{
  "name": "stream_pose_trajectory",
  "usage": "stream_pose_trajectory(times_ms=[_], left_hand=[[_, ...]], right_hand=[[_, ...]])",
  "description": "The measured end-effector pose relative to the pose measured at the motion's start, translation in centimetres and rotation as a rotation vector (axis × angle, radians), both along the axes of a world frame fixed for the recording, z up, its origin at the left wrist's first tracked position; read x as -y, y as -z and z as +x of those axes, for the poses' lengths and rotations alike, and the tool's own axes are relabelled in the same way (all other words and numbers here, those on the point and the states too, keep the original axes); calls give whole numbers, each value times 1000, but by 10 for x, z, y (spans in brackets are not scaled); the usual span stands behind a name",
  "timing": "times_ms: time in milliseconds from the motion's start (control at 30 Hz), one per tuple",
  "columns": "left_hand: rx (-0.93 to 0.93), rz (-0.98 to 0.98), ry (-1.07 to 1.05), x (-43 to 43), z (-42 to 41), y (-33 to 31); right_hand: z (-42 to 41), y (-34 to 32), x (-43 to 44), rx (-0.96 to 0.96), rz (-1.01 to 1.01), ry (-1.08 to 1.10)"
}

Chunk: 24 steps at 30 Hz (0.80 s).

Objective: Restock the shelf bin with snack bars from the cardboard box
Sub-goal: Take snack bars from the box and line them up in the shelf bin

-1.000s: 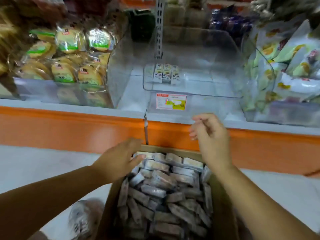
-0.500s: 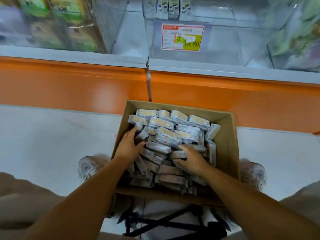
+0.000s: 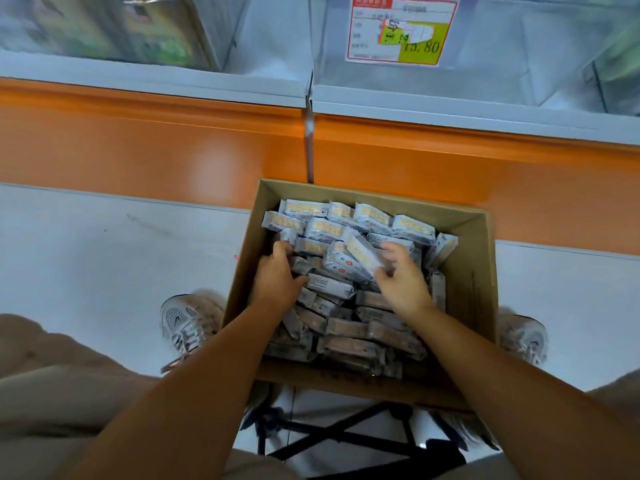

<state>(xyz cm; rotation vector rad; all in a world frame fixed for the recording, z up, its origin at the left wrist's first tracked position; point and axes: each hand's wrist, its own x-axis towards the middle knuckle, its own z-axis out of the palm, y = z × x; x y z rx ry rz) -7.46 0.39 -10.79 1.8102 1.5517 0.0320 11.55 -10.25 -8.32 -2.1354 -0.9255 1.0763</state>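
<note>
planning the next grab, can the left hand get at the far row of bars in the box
Probably yes. The box is open on top, the far row of bars lies uncovered, and the left hand is inside the box, just short of it.

Matt brown cardboard box [image 3: 474, 271] at centre holds glossy pale plastic-wrapped snack bars [image 3: 346, 237]; glossy orange shelf front [image 3: 138, 150] above it.
</note>
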Motion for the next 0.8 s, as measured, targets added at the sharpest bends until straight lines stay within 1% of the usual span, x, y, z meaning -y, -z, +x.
stream_pose_trajectory(times_ms=[33, 100, 233, 333, 467, 600, 733, 800], left_hand=[[-29, -25, 11, -1, -1, 1], [-49, -66, 35, -3, -4, 2], [-43, -70, 116, -8, -9, 4], [-5, -42, 109, -8, -11, 2], [42, 16, 45, -9, -6, -6], [111, -59, -24, -6, 0, -17], [195, -26, -51, -2, 2, -28], [252, -27, -86, -2, 4, -32]], right_hand=[[-1, 6, -3, 8, -59, -89], [-5, 20, -7, 76, -130, -194], [-8, 30, -16, 216, -192, -268], [-4, 29, -24, 275, -249, -305], [-11, 29, -26, 212, -221, -326], [-12, 26, -31, 172, -266, -336], [-8, 21, -31, 141, -310, -252], [-10, 19, -33, 59, -286, -159]])
